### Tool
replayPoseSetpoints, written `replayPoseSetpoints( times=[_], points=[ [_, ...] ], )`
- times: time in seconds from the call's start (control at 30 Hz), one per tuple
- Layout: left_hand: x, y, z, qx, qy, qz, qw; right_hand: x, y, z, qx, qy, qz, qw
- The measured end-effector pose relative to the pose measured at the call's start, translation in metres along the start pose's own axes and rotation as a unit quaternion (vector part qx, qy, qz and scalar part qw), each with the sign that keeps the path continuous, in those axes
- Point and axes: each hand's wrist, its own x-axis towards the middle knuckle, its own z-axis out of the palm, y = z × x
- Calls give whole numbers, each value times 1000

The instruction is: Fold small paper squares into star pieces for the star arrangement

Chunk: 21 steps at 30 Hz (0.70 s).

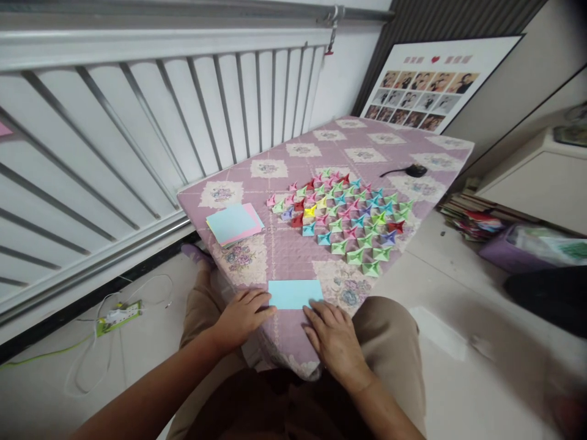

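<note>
A light blue sheet of paper (293,294), now a wide rectangle, lies flat on the tablecloth close to me. My left hand (245,315) rests at its left edge, with thumb and fingers stretched out against it. At the lower right corner, my right hand (332,339) presses down with its fingers spread and the tips on the paper. Beyond the sheet stand many small folded paper pieces (343,211) in rows, in green, pink, blue, red, yellow and purple. To the left is a stack of square coloured paper (232,224), light blue on top.
The table wears a purple floral cloth (293,260). A white radiator (183,116) runs along its left side. A small black object with a cord (416,170) lies at the far right. A photo board (426,85) leans behind. On the floor sits a power strip (120,316).
</note>
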Motion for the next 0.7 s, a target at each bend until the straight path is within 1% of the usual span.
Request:
replayPoseSetpoints(
  times=[0.2, 0.37, 0.43, 0.5, 0.57, 0.6, 0.63, 0.7],
  points=[
    [-4, 0, 7, 2, 19, -2, 1000, -11, 18, -3, -41, 10, 31, 999],
    [-7, -1, 16, 5, 70, 4, 998, -18, 28, -3, -71, 28, 66, 995],
    [-7, -1, 20, 7, 92, 4, 996, -21, 35, -3, -80, 44, 90, 992],
    [-7, 0, 22, 7, 102, 1, 995, -21, 40, -5, -90, 72, 130, 985],
    [-7, 0, 23, 8, 102, -1, 995, -16, 38, -7, -89, 108, 158, 977],
    [-7, 0, 23, 9, 100, -3, 995, -11, 33, -8, -81, 128, 158, 976],
    [-6, 1, 22, 11, 97, -3, 995, -6, 26, -9, -58, 136, 140, 979],
    [-6, 2, 21, 13, 91, -4, 996, 6, 5, -7, 12, 144, 74, 987]
  ],
)
